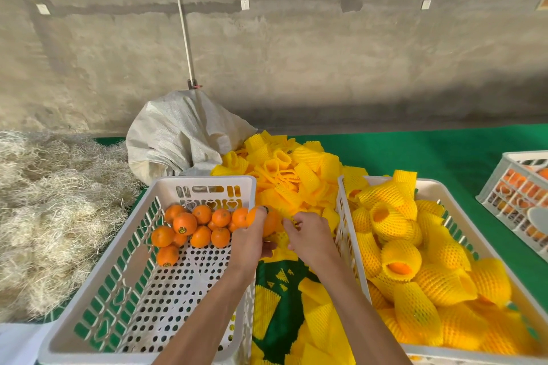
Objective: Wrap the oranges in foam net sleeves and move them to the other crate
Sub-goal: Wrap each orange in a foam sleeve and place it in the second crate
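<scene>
Between the two crates, the left hand (252, 234) grips a bare orange (264, 224) while the right hand (308, 235) pinches a yellow foam sleeve (281, 238); sleeving looks about to begin. Next the sleeve's mouth must be opened over the fruit, then carried to the right crate (341, 216). The fingers hide the sleeve's opening. Further left, the remaining oranges (195, 225) sit in the left crate (204, 182).

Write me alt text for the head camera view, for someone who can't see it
Between two white crates, the left hand holds a bare orange while the right hand pinches a yellow foam net sleeve. The left crate holds a cluster of unwrapped oranges; the right crate is full of sleeved ones, with loose sleeves piled behind.
</scene>
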Available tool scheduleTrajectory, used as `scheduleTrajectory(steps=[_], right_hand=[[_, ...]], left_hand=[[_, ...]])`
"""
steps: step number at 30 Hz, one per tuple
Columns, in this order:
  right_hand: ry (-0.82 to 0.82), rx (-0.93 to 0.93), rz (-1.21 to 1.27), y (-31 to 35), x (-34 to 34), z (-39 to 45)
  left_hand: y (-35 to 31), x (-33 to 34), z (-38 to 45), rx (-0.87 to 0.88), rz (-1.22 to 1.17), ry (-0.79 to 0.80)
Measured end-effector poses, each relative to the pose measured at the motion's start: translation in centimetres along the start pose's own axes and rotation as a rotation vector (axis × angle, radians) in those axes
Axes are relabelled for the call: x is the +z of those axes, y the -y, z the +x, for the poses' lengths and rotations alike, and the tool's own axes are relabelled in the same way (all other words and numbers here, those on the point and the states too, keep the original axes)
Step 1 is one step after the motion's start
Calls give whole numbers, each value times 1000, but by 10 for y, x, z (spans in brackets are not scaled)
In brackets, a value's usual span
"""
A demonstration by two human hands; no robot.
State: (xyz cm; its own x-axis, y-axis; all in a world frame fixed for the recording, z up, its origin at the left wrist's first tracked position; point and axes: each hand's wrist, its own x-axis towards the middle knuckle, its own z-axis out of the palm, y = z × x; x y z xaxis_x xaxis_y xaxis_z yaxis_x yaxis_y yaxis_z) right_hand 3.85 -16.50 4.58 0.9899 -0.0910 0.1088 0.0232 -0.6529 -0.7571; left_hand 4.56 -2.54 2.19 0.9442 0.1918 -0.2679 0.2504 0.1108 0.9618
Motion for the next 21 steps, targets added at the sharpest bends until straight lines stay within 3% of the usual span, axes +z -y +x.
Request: scheduleTrajectory(steps=[8,16,21], right_hand=[[-173,-89,-23,11,-3,-3],[-96,-264,-186,30,4,-11],[-165,-350,-227,33,8,-18]], left_hand=[[-1,-5,-6,251,363,-48],[-15,-12,2,172,547,-76],[-23,-16,7,132,505,37]])
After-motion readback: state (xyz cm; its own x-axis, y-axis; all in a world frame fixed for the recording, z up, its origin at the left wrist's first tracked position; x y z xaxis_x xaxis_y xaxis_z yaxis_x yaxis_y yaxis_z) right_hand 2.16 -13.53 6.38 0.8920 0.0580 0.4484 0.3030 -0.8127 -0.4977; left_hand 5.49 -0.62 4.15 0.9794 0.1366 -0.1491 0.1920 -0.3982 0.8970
